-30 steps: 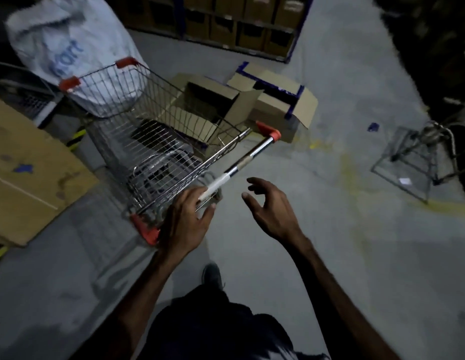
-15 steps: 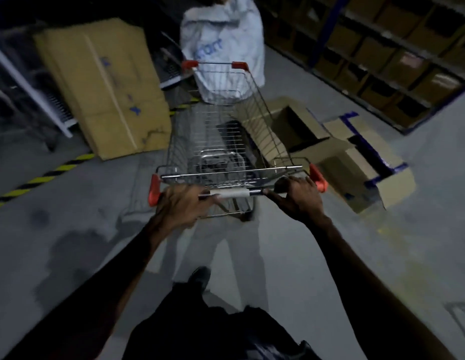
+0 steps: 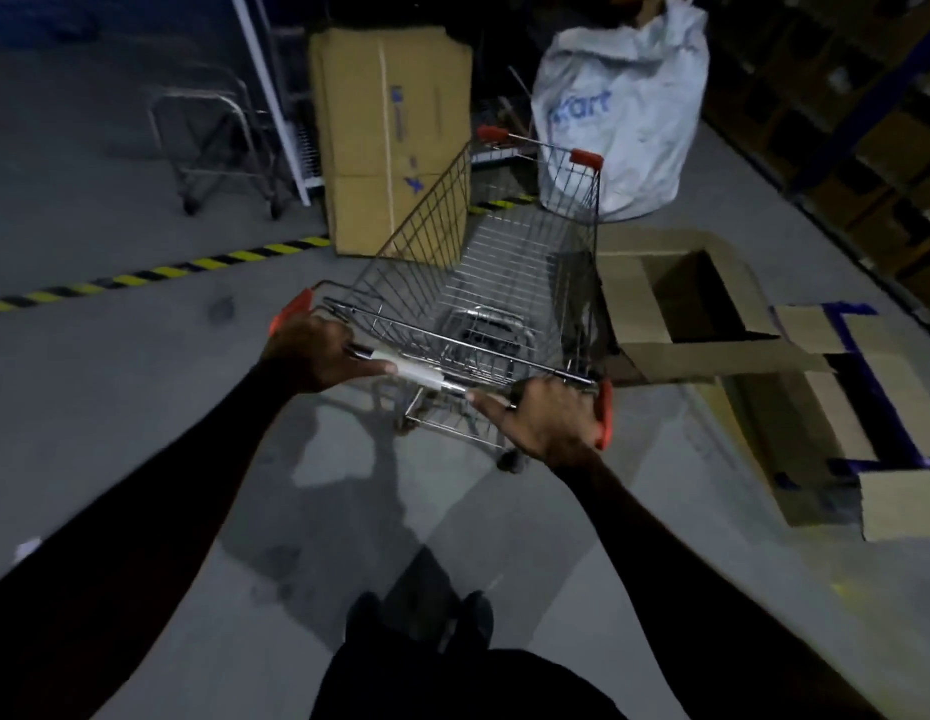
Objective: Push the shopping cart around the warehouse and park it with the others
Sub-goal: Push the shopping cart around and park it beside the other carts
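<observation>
Both hands grip the shopping cart (image 3: 496, 283) handle bar (image 3: 421, 375). Left hand (image 3: 317, 353) wraps the bar's left end, just inside the red end cap (image 3: 288, 314). Right hand (image 3: 543, 420) wraps the right end, touching the other red cap (image 3: 604, 415); its index finger lies out along the bar, the rest curl round it.

Cart sits directly ahead of the person, on the grey floor (image 3: 140, 407), basket empty. Long axis runs from the handle away from the body and slightly rightward, nose toward the white sack (image 3: 624, 111). Handle bar is skewed: its left end is farther from the body, right end nearer, so the right hand is pulled in closer than the left. Judgement: cart is mid-turn or set up to pivot, not tracking straight.

Relative to the cart: open cardboard box (image 3: 681, 304) touches or nearly touches its right side; I can't tell if there's a gap. Flattened cardboard sheet (image 3: 390, 142) stands just past its front-left corner. White sack is just beyond the nose. Yellow-black floor tape (image 3: 156, 275) runs off to the left. A dim wire trolley (image 3: 213, 148) stands well off to the far left, too blurred to call it a parked cart.

Likely next: steer left, away from the box and sack. Parking not yet done.
</observation>
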